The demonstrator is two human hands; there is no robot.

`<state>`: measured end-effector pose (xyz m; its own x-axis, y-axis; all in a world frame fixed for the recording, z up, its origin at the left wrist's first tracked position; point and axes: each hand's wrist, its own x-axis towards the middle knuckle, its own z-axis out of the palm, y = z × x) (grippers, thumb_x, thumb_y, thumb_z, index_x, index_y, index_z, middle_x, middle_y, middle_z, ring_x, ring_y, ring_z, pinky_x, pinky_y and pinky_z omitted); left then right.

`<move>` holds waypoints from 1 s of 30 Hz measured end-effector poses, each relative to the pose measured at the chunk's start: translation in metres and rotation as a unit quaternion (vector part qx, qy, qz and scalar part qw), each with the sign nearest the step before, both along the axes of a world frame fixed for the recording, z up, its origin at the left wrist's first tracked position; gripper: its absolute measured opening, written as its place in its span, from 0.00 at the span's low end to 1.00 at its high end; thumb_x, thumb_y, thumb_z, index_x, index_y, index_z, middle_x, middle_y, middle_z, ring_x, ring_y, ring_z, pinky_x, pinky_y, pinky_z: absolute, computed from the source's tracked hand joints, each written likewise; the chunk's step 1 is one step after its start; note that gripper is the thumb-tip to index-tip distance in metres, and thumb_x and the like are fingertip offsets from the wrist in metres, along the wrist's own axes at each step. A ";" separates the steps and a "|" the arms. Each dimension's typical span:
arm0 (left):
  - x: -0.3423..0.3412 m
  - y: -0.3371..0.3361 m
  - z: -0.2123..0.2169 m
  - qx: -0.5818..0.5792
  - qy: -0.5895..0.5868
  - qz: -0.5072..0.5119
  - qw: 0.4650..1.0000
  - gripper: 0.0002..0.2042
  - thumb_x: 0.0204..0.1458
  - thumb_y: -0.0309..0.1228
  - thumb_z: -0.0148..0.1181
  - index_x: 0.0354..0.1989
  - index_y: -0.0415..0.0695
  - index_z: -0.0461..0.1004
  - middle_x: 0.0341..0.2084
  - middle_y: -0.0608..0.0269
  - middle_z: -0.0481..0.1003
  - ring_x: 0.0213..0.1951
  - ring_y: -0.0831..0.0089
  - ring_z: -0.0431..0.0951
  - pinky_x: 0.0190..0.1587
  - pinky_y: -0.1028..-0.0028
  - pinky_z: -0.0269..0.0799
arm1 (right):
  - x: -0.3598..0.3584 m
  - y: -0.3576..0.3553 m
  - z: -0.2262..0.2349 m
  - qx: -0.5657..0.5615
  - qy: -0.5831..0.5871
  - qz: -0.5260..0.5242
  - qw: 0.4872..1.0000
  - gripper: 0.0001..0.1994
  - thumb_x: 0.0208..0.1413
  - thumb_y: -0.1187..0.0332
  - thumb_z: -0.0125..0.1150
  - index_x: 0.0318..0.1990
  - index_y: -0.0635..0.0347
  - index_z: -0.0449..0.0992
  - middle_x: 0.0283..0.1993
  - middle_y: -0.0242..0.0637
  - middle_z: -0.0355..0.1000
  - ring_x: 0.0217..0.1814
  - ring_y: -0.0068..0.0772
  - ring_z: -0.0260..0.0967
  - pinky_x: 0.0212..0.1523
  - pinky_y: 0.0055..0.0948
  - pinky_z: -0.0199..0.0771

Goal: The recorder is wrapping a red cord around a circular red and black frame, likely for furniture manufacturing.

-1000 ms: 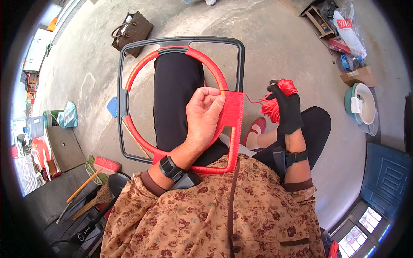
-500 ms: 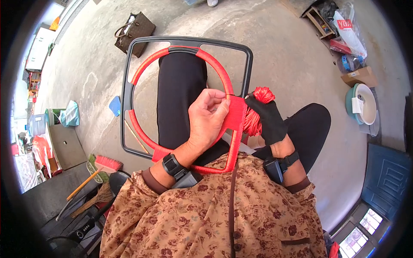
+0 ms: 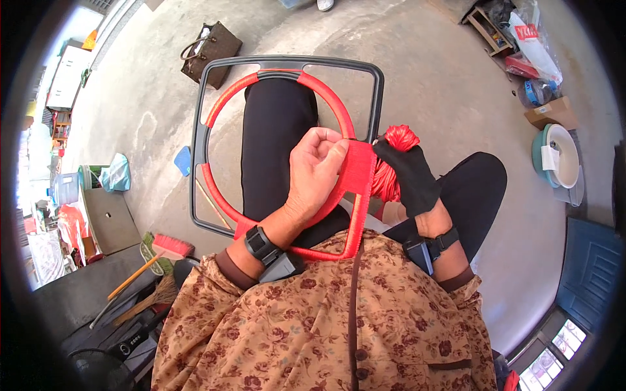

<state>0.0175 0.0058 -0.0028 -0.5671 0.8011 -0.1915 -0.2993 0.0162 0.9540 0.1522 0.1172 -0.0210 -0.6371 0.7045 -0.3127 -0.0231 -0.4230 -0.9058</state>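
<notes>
A black square frame with rounded corners (image 3: 377,98) and a ring inside it stands over my lap. Red cord is wound tightly round much of the ring (image 3: 223,101) and round the near right corner. My bare left hand (image 3: 316,171) pinches the ring's right side with thumb and fingers, at the top of a broad red-wrapped patch (image 3: 358,171). Just right of that patch, my right hand (image 3: 412,179), in a black glove, is closed round a bundle of red cord (image 3: 402,136). Its thumb and finger tips lie by the frame's right bar.
My black-trousered knee (image 3: 277,130) shows through the ring. Beyond it a brown handbag (image 3: 218,52) stands on the concrete floor. Left are a red broom (image 3: 173,246) and a blue dustpan-like piece (image 3: 182,161). At the right, basins (image 3: 564,156) and a cardboard box (image 3: 551,113) line the wall.
The view has shifted slightly. My left hand still pinches the ring at nearly the same spot. The right hand has turned a little, still holding the cord bundle.
</notes>
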 end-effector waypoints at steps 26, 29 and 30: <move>-0.001 0.014 0.001 -0.050 0.042 -0.100 0.993 0.07 0.60 0.28 0.51 0.40 0.39 0.73 0.28 0.69 0.76 0.30 0.84 0.76 0.34 0.81 0.73 | -0.034 0.097 0.002 0.178 -0.033 -0.019 0.983 0.12 0.50 0.71 0.64 0.40 0.67 0.74 0.31 0.31 0.72 0.32 0.21 0.69 0.36 0.26 0.71; -0.004 0.015 0.005 -0.068 0.304 -0.105 0.945 0.05 0.58 0.24 0.53 0.39 0.37 0.74 0.26 0.67 0.76 0.29 0.83 0.76 0.31 0.80 0.74 | -0.031 0.091 0.003 0.123 -0.014 -0.034 0.992 0.10 0.50 0.73 0.63 0.39 0.66 0.74 0.31 0.31 0.72 0.32 0.20 0.69 0.35 0.26 0.71; -0.004 0.014 0.006 -0.069 0.303 -0.104 0.945 0.05 0.58 0.24 0.53 0.39 0.37 0.74 0.26 0.67 0.76 0.29 0.83 0.76 0.31 0.80 0.74 | -0.030 0.090 0.002 0.119 -0.005 -0.039 0.992 0.10 0.50 0.73 0.63 0.39 0.66 0.74 0.31 0.31 0.71 0.31 0.20 0.68 0.34 0.26 0.71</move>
